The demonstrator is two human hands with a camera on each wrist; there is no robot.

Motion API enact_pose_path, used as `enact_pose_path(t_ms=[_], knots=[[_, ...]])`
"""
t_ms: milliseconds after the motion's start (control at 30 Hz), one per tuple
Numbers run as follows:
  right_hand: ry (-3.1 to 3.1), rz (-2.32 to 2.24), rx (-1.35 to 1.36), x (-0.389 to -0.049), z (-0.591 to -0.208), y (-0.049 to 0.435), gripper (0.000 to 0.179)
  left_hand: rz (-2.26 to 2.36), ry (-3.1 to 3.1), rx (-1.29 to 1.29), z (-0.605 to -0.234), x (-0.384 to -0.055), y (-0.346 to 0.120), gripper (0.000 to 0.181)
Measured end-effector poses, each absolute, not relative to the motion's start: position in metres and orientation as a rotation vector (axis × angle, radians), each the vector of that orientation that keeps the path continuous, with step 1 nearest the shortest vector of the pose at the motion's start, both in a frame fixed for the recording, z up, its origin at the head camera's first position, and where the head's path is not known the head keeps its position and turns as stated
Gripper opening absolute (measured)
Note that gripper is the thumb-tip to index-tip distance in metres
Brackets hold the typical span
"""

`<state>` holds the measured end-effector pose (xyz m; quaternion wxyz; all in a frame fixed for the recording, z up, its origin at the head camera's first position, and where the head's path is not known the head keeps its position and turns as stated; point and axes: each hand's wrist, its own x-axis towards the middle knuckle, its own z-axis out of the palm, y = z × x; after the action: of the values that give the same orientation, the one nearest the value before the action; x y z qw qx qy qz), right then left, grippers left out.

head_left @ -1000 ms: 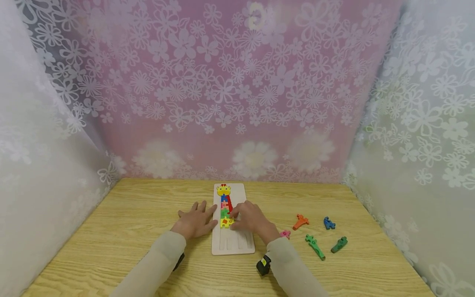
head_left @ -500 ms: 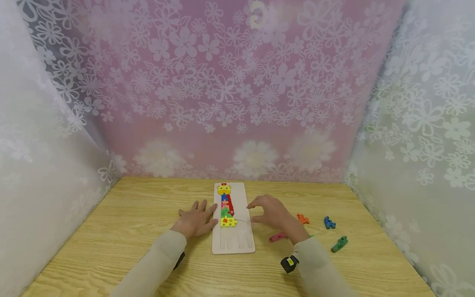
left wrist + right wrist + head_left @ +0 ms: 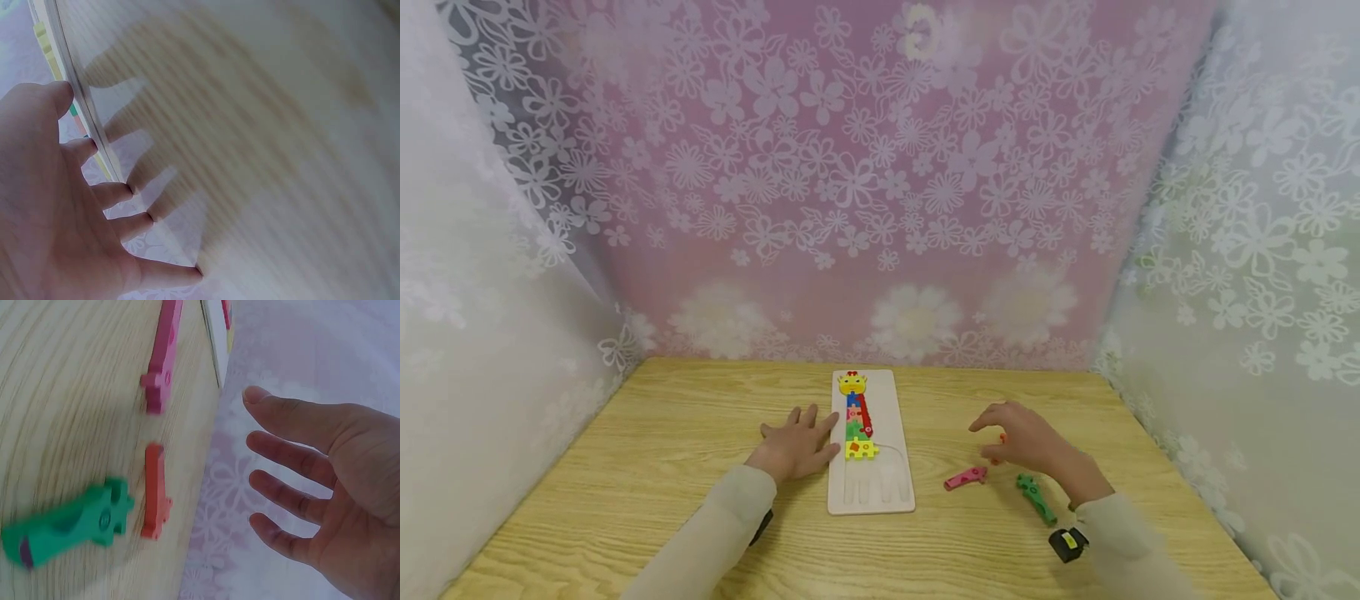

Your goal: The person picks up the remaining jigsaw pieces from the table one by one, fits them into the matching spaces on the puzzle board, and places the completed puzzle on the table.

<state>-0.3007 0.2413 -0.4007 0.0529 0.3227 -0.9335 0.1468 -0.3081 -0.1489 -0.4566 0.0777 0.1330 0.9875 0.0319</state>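
Observation:
A pale puzzle board point(image 3: 887, 408) bears a giraffe of joined pieces: a yellow head point(image 3: 852, 383), blue, pink and green pieces, a red strip point(image 3: 865, 415) and a yellow piece point(image 3: 861, 450). My left hand point(image 3: 793, 444) rests spread on the table, its thumb point(image 3: 59, 97) against the board's left edge. Over the loose pieces to the right hovers my right hand point(image 3: 1030, 437), holding nothing, its fingers apart and slightly bent. Partly behind it in the head view is an orange piece point(image 3: 156, 490). Closer to me lie a pink piece point(image 3: 966, 477) and a green piece point(image 3: 1036, 498).
Shallow leg-shaped recesses point(image 3: 876, 490) show in the board's lower part. The wooden table point(image 3: 700, 400) meets a pink flowered curtain point(image 3: 865, 208) at its back edge. Pale flowered curtains point(image 3: 1262, 292) hang at both sides.
My right hand has left the red strip and yellow piece on the board and moved right over the loose pieces, covering the blue and dark green ones. My left hand has stayed put.

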Motion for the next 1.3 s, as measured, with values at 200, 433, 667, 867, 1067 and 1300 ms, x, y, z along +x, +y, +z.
enact_pose_path(t_ms=[200, 433, 667, 867, 1067, 1300], knots=[[-2.814, 0.368, 1.004, -0.301, -0.398, 0.270, 0.029, 0.106, 2.953, 0.394, -0.456, -0.309, -0.149, 0.065], [-2.880, 0.412, 0.959, -0.308, -0.404, 0.302, 0.030, 0.108, 2.955, 0.401, -0.457, -0.309, -0.152, 0.065], [-2.945, 0.400, 0.872, -0.314, -0.420, 0.333, 0.030, 0.101, 2.954, 0.406, -0.459, -0.309, -0.151, 0.066], [-2.961, 0.309, 0.867, -0.318, -0.430, 0.350, 0.031, 0.091, 2.957, 0.401, -0.459, -0.308, -0.150, 0.066], [-2.988, 0.310, 0.812, -0.323, -0.438, 0.362, 0.030, 0.095, 2.959, 0.399, -0.456, -0.307, -0.150, 0.066], [-3.048, 0.374, 0.731, -0.324, -0.438, 0.366, 0.030, 0.089, 2.960, 0.392, -0.455, -0.306, -0.150, 0.066]])
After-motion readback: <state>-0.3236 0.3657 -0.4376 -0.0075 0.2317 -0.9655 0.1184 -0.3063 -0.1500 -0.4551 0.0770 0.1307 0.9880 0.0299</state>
